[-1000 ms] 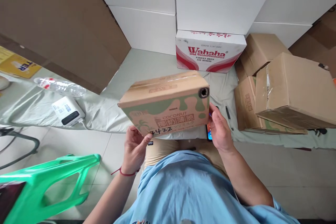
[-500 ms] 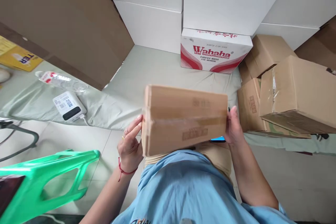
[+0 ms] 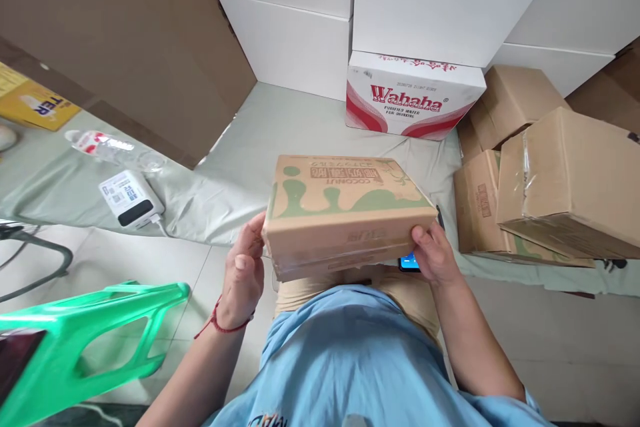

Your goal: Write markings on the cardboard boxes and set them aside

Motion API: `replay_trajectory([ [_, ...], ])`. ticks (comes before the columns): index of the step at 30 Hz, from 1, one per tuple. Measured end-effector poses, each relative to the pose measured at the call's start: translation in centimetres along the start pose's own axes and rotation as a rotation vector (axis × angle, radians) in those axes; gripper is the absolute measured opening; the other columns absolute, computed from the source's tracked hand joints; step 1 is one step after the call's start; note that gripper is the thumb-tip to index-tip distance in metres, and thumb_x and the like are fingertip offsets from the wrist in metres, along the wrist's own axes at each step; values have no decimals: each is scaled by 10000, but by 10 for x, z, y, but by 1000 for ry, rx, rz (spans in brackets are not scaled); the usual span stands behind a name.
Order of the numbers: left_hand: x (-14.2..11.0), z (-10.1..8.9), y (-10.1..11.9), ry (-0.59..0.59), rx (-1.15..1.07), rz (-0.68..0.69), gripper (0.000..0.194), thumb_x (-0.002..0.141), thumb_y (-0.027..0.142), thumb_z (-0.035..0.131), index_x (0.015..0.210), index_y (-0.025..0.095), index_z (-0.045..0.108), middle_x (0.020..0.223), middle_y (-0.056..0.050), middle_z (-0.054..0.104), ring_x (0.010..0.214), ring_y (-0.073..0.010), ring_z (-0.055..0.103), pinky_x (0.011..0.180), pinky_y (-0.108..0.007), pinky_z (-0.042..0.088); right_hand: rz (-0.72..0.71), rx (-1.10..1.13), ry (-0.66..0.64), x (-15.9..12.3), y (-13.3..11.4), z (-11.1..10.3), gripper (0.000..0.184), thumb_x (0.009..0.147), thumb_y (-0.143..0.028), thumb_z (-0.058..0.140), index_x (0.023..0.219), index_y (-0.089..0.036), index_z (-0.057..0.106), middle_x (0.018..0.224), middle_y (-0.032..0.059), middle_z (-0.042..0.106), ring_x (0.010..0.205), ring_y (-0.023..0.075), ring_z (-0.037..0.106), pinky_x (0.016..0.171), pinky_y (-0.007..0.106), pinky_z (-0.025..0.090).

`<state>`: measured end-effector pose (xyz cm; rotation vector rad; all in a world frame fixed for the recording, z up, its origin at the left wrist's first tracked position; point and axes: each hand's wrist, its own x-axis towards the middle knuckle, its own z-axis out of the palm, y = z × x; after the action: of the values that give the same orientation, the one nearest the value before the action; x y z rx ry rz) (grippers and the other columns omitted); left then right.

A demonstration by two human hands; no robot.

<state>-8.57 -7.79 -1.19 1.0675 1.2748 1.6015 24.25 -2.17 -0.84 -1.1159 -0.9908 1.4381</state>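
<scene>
A cardboard box (image 3: 345,203) with green splash print and the word COCONUT is held up in front of my waist. Its printed face is turned upward, and the taped side faces me. My left hand (image 3: 245,273) presses against the box's left end, with some fingertips hidden behind it. At the right end, my right hand (image 3: 434,255) grips the near corner, thumb on the taped side. Beneath the box, close to my right hand, part of a phone (image 3: 409,263) with a lit blue screen shows.
A white and red Wahaha carton (image 3: 413,97) stands against white boxes at the back. Stacked cardboard boxes (image 3: 575,173) fill the right. On the left are a large brown panel (image 3: 125,40), a plastic bottle (image 3: 115,150), a white device with a cable (image 3: 131,199) and a green stool (image 3: 95,340).
The box has tilted in my hands, so the green-printed face now shows on top and the taped side is seen more edge-on. My right thumb has come onto the near corner.
</scene>
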Motion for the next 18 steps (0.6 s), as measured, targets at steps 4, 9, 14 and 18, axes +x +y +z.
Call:
replay_trajectory([
  [4, -2, 1, -5, -54, -162, -243, 781, 866, 940, 620, 1172, 239, 776, 1120, -115, 802, 1202, -390, 754, 998, -502, 669, -146, -215, -203, -5, -13, -4, 1004, 821, -627, 921, 1684, -351, 488, 1755, 63, 505, 1640, 342, 467, 1377, 577, 352],
  [9, -7, -7, -13, -13, -147, -426, 476, 823, 593, 898, 1121, 249, 758, 1076, -73, 798, 1010, -294, 794, 857, -383, 696, -361, -556, -377, -12, -44, 6, 1036, 819, -487, 968, 1712, -398, 450, 1853, 24, 304, 1736, 355, 253, 1421, 616, 222],
  [14, -5, -19, -21, 9, -223, -504, 485, 730, 462, 968, 1123, 257, 771, 1035, -84, 816, 1001, -320, 815, 848, -398, 709, -485, -680, -425, -20, -66, 25, 1033, 799, -552, 971, 1696, -402, 481, 1838, 30, 333, 1715, 391, 305, 1407, 652, 254],
  [18, -2, -27, -23, -9, -253, -507, 540, 728, 435, 973, 1200, 273, 766, 1017, -82, 825, 1045, -344, 821, 883, -430, 713, -359, -498, -437, -26, -70, 29, 1021, 881, -791, 775, 1738, -376, 405, 1829, 28, 360, 1713, 371, 317, 1406, 625, 278],
])
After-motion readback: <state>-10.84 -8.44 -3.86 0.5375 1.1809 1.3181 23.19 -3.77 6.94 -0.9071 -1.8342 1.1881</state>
